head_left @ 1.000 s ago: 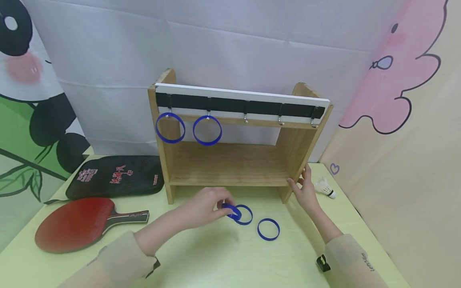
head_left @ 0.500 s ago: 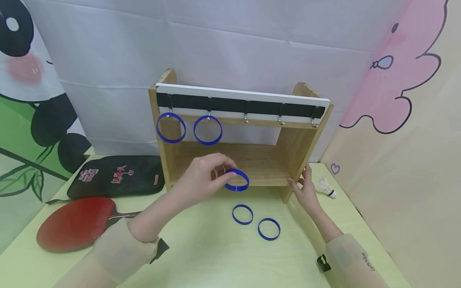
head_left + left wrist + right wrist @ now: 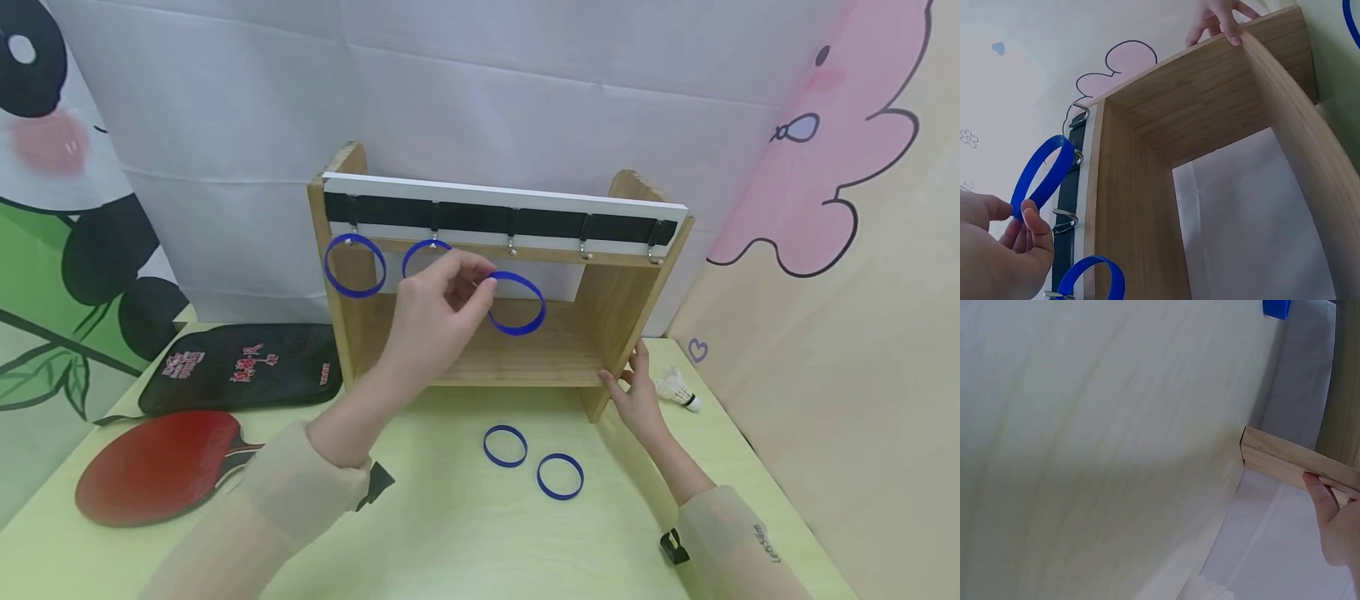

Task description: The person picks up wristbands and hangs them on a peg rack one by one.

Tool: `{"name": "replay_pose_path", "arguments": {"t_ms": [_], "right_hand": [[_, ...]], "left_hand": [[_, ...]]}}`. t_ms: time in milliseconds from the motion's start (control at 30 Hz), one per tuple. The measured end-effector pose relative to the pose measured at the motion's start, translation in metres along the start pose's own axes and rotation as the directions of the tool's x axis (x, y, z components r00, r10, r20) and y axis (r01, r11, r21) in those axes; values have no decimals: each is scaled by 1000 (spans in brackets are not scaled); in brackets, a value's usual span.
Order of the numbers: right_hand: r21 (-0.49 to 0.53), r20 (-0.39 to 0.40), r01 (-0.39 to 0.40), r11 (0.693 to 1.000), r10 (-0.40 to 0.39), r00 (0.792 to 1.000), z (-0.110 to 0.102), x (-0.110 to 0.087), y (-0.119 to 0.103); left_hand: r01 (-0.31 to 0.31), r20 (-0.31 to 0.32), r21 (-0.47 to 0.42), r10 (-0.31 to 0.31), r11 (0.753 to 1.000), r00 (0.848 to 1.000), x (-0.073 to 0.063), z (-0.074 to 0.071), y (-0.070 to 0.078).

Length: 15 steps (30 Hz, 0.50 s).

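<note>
The left hand (image 3: 433,317) pinches a blue wristband-like ring (image 3: 1060,167), part-hiding a hung ring (image 3: 406,260) at eleven o'clock; the right hand (image 3: 637,400), partly hidden, grips the wooden side panel (image 3: 626,304).

Hanging rings (image 3: 356,294) block leftward passage; the middle hook (image 3: 512,247) stands free.

Around the tan wooden shelf (image 3: 547,354): flat black case (image 3: 285,379) at nine o'clock, red rounded paddle (image 3: 153,471) at eight, white feathered shuttlecock (image 3: 677,390) near four, two thin blue rings (image 3: 507,465) lying near six.
</note>
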State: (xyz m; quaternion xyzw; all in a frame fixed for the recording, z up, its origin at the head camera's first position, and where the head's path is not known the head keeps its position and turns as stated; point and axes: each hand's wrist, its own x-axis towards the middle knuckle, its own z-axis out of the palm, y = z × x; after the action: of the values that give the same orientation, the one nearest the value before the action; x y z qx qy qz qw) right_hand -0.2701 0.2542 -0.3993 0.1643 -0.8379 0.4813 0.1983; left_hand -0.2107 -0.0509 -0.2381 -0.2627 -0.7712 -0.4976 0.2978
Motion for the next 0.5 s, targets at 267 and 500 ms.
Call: {"name": "replay_pose_path", "arguments": {"t_ms": [267,500], "right_hand": [[0,-5,12,1000,-12,1000,-1,0,0],[4,-4,3,1000,-3,1000,0,0,1]], "left_hand": [[-53,-143,-4,52,999,988,14,10,-4],[-142,-220,71,154,987,963,21,17,-12]]}}
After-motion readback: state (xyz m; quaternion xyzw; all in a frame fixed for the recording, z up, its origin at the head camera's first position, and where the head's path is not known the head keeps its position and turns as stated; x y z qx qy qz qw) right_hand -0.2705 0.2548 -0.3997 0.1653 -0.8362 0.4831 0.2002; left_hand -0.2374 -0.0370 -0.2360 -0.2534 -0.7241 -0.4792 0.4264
